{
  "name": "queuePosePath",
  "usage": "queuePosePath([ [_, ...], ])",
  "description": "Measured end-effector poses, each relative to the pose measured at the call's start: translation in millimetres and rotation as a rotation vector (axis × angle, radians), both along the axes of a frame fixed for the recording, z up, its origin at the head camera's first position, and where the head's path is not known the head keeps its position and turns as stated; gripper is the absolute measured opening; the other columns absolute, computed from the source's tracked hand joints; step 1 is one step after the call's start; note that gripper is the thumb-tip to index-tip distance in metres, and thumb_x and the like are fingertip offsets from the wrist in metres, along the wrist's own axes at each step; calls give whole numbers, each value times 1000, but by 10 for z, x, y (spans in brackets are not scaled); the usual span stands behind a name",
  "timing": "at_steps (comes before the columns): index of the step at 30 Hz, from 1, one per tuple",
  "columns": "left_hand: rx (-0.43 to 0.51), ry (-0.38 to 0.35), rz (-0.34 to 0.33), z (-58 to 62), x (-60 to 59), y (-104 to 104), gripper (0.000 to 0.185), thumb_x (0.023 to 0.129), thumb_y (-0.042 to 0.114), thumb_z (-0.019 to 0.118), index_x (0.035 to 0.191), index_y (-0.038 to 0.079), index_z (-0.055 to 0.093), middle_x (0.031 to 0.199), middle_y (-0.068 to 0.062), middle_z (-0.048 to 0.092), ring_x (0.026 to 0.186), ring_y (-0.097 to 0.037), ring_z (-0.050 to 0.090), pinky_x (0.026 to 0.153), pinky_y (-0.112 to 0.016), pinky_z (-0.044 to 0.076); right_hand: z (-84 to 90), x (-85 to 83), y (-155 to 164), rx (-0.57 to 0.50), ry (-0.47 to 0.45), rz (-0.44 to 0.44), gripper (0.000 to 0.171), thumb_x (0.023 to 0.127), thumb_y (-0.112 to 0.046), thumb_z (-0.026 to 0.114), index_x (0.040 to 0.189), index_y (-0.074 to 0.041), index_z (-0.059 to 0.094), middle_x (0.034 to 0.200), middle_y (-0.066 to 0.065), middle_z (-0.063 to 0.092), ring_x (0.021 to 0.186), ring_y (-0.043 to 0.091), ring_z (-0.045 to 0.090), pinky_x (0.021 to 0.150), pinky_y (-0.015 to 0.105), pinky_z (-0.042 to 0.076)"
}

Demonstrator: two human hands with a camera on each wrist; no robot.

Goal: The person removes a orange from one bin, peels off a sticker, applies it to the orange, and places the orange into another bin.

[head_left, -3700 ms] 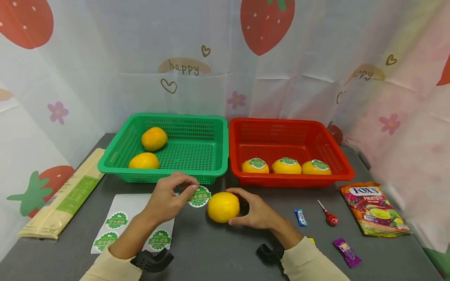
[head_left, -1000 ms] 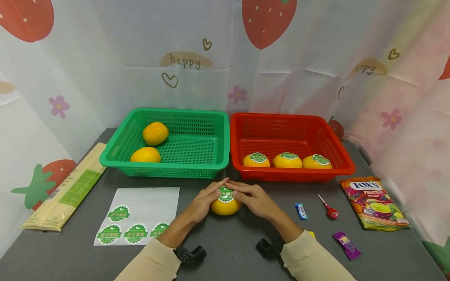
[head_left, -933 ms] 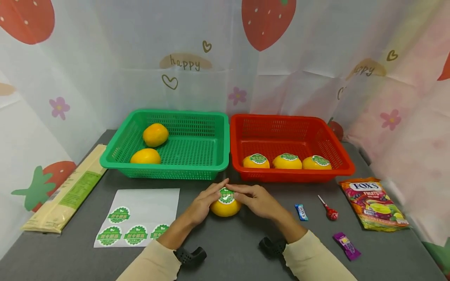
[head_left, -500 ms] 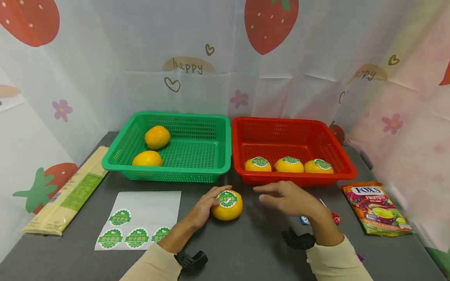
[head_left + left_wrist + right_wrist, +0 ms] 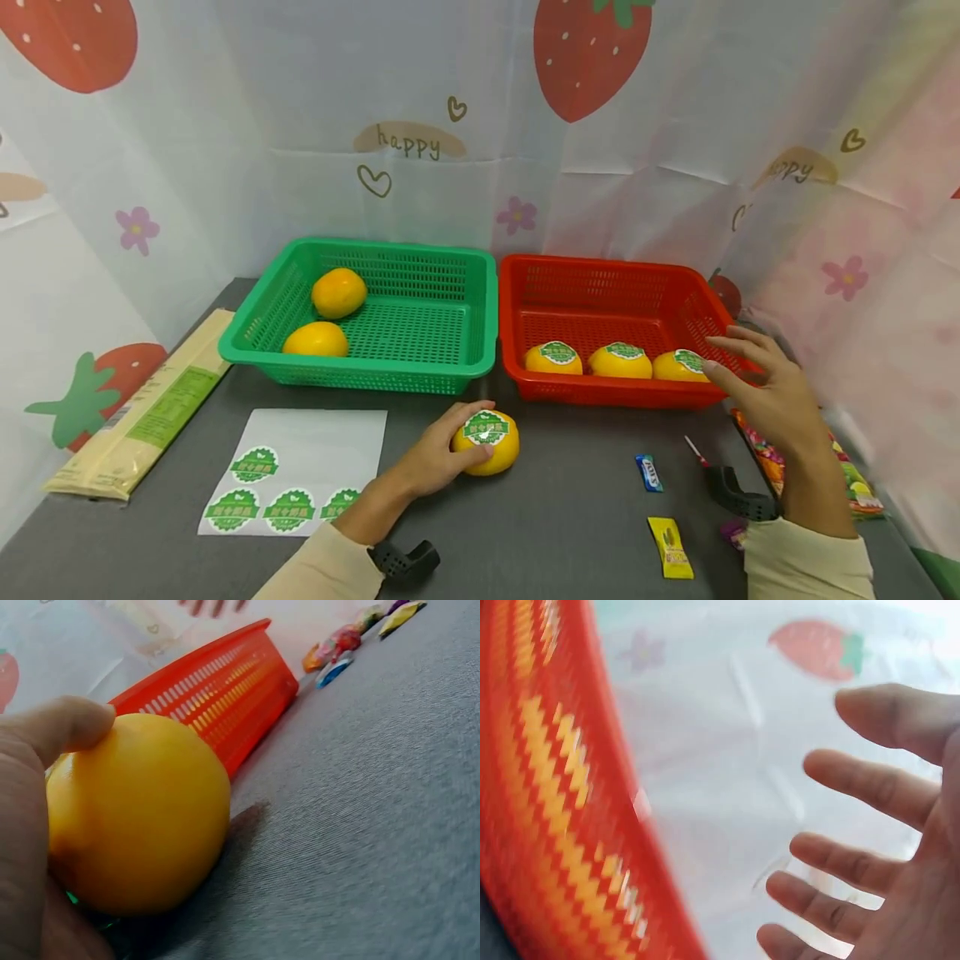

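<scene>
Your left hand (image 5: 438,454) grips the orange (image 5: 487,442) on the counter (image 5: 555,533). Your right hand (image 5: 772,392) is open, far off to the right by the red basket (image 5: 622,393)

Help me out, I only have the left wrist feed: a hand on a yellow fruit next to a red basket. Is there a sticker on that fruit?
Observer: Yes. In the head view the fruit has a green sticker on top, and the left hand grips its side.
Operator: Where's the other hand?
Observer: The right hand is raised with fingers spread by the right end of the red basket, holding nothing.
Operator: What's in that basket?
Observer: Three stickered fruits in a row along its front wall.
Operator: Any unlabelled ones left?
Observer: Two bare fruits sit in the green basket.
</scene>
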State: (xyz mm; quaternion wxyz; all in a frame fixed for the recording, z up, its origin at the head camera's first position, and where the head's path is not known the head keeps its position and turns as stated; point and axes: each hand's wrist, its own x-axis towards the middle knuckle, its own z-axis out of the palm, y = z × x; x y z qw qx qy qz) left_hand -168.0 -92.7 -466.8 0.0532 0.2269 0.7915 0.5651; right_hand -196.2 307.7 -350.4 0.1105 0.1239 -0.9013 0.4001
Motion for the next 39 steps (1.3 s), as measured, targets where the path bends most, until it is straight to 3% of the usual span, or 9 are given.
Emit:
queuePosePath([
  [5,-99,10,-20,45,-35,-36,66,88,29,71,144,8,43,124,-4,52,101,-19,54,89,-37,45,-130,-127,242,39,-131,-27,55,97,-35,58,140,-2,48,153,21,21,121,55,36,77,48,53],
  [9,-204,30,-29,108,-43,-95,77,82,35,77,145,9,42,126,-3,53,103,-18,54,90,-40,44,-205,-193,367,71,-145,-31,58,96,-35,59,139,2,47,155,23,16,132,57,16,90,74,27],
  [13,-265,27,-12,236,-16,-128,76,74,38,82,138,12,51,120,3,58,100,-16,55,86,-38,46,-269,-227,438,128,-124,-31,58,95,-35,61,133,7,51,153,25,22,132,58,15,92,76,19],
  [17,-197,-30,-78,478,-5,-101,68,72,35,82,131,15,55,112,4,61,95,-16,57,81,-34,49,-291,-242,458,186,-143,-28,61,94,-38,63,131,10,51,149,27,28,130,58,21,92,73,24],
  [20,-112,-64,-190,795,-77,-38,64,75,28,80,132,15,53,114,1,60,97,-20,57,83,-35,50,-276,-257,464,202,-168,-32,66,93,-40,63,132,11,50,149,27,29,130,56,23,92,71,27],
  [26,-124,-38,-250,1547,-489,163,69,77,23,78,138,10,50,117,-5,58,94,-25,59,79,-37,52,-274,-294,493,194,-182,-49,69,92,-43,63,132,12,50,150,25,28,130,55,24,93,70,27],
  [30,-94,-126,-210,1844,-901,399,64,77,19,79,134,9,53,115,-11,55,92,-30,59,77,-38,54,-304,-298,513,188,-195,-65,71,92,-45,62,134,11,49,152,24,27,131,54,24,93,71,26],
  [34,-110,-207,-145,1918,-1291,715,64,75,18,83,133,11,56,116,-11,55,96,-28,58,77,-36,54,-327,-274,538,188,-206,-70,72,92,-45,62,135,11,47,152,24,25,130,55,24,93,72,26],
  [39,-215,-224,-62,1793,-1648,1175,68,73,17,86,135,15,58,112,-5,58,93,-23,58,72,-36,53,-328,-239,572,180,-216,-56,72,92,-45,62,136,11,46,152,23,25,131,55,23,93,72,25],
])
